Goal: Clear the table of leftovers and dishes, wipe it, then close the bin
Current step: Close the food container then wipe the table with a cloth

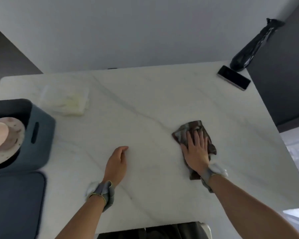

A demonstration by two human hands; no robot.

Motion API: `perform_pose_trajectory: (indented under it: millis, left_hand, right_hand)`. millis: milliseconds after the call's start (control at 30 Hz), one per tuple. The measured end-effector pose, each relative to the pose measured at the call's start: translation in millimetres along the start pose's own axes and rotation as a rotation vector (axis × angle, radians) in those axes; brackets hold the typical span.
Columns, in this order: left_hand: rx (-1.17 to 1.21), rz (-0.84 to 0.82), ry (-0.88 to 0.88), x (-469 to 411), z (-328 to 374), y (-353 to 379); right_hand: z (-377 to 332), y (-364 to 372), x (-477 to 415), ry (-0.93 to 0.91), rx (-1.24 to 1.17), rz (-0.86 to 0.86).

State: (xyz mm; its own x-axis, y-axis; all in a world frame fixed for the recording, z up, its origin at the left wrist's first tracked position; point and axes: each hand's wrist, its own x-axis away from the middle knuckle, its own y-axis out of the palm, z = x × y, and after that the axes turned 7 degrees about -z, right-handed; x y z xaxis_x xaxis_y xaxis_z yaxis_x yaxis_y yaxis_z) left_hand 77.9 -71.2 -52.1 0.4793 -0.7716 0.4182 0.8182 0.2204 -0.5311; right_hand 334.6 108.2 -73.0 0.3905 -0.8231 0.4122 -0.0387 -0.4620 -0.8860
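Our right hand (196, 153) lies spread flat on the soft, limp cloth (193, 125), which we judge will bunch unless pressed at its middle.

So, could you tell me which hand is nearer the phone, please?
Right. The right hand presses the wiping cloth in front of the phone; the left hand rests mid-table, farther away.

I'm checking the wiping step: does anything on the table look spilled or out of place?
No spill shows. A phone lies askew at the far right corner and a pale packet beside the bin, both on the table.
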Motion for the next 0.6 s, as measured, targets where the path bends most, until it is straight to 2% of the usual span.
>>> perform_pose_trajectory:
  millis: [67, 200, 333, 400, 467, 600]
  left_hand:
    - [0.033, 0.025, -0.039, 7.9, -7.9, -11.5]
    - [0.085, 0.068, -0.101, 22.2, -23.2, -30.0]
    - [0.145, 0.036, -0.156, 31.2, -37.2, -45.0]
    - [0.136, 0.039, -0.174, 38.0, -47.9, -57.2]
    - [0.118, 0.058, -0.174, 42.5, -58.2, -69.7]
    - [0.152, 0.071, -0.192, 49.5, -72.8, -91.4]
  right_hand:
    - [-53.2, 17.8, 8.4, -0.179, 0.068, -0.047]
    - [-114.3, 51.7, 39.6, -0.509, 0.209, -0.159]
    - [-123.3, 48.0, 45.5, -0.66, 0.202, -0.16]
    - [-125.4, 37.6, 51.3, -0.624, 0.184, -0.139]
    - [-123.4, 31.0, 62.3, -0.506, 0.257, -0.111]
    - [-124.6, 41.7, 86.5, -0.343, 0.343, -0.206]
